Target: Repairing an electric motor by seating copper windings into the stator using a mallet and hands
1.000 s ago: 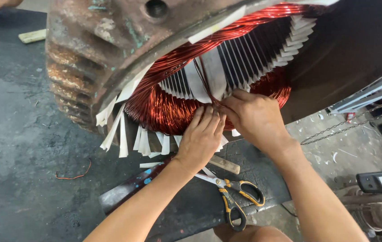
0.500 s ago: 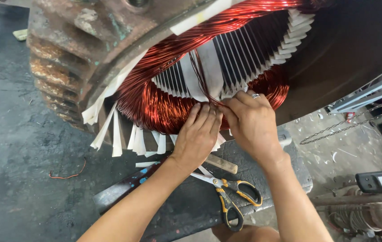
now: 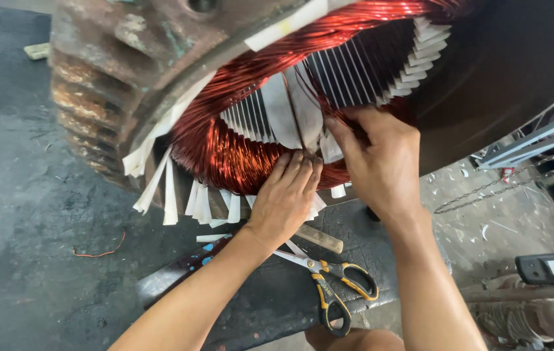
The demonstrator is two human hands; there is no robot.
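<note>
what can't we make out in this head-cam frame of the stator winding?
- Fingertips of the left hand: pressed into the copper coil, so any grip is hidden.
- Right hand: its palm side faces away, so what it pinches at the white slot paper is hidden.
- Stator housing: cut off by the top edge.
- Scissors: blade tips hidden behind the left forearm.

Even daylight, soft shadows, sharp focus (slight wide-angle bending at edges), faint sheen on metal
</note>
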